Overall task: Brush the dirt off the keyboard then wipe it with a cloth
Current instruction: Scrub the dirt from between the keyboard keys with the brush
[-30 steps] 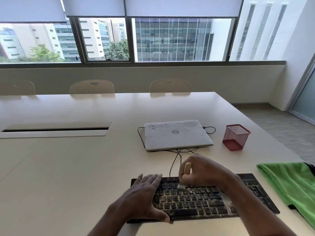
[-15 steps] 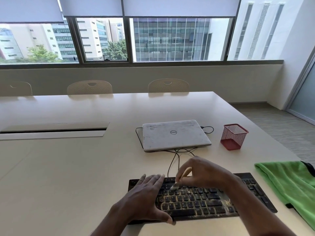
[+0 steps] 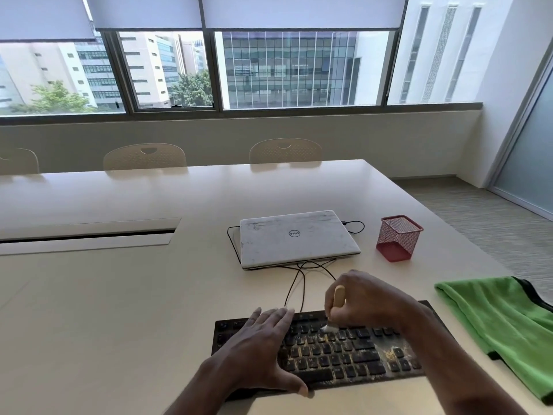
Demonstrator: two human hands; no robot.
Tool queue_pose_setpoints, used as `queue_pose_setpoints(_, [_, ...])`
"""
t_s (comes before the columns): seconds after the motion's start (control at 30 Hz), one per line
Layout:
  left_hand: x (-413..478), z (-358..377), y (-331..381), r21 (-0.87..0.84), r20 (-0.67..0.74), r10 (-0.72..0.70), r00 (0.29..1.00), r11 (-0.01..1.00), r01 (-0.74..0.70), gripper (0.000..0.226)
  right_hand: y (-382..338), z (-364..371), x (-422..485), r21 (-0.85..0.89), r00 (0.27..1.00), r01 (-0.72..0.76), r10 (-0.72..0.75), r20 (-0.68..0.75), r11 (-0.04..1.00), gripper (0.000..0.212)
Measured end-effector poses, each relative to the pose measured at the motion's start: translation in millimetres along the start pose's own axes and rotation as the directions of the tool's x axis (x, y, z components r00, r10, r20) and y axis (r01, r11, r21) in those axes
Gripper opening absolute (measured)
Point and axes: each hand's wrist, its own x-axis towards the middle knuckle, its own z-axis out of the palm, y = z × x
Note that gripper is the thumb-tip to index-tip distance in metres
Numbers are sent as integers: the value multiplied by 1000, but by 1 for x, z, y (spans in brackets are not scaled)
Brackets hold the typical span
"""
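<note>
Gripping a small brush (image 3: 337,304) with bristles on the upper keys, the right hand (image 3: 366,301) works while the left hand (image 3: 257,351) presses flat, fingers straight, on the dirty black keyboard (image 3: 353,354) at the table's (image 3: 119,295) near edge, green cloth (image 3: 496,322) right.

We record a closed white laptop (image 3: 296,238), its lid scuffed, lying flat on the pale table (image 3: 119,310). Black cables (image 3: 302,283) trail from its near edge toward us. A red mesh cup (image 3: 398,238) stands upright near its right side, not touching. A long hatch (image 3: 86,235) sits in the tabletop at left. Pale chairs (image 3: 145,157) line the far edge, under windows (image 3: 299,67) with blinds (image 3: 299,10) part-lowered
</note>
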Motion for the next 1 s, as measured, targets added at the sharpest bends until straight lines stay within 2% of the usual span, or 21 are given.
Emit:
queue_pose_setpoints(0.17, [6,-1,6,1,12,15,1000,1000,-15,133,-6,0,-2,19,999,43,-44,29,999,15])
queue_pose_setpoints(0.33, [11,1,7,8,16,26,1000,1000,-26,135,12,-6,-8,-16,998,-58,58,-10,998,14])
queue_pose_setpoints(0.5, [14,2,9,23,16,30,999,999,-31,136,7,-7,-10,-17,1000,-26,26,-16,1000,12])
queue_pose_setpoints(0.67, [19,6,9,27,21,44,999,999,-44,139,23,-12,-17,-57,991,-131,128,-49,990,11])
queue_pose_setpoints(0.87, [25,6,14,42,27,64,998,997,-66,140,23,-18,-24,-76,989,-146,145,-22,986,8])
queue_pose_setpoints(1.0, [28,7,18,48,42,64,997,997,-66,140,29,-24,-28,-116,980,-193,185,-81,974,10])
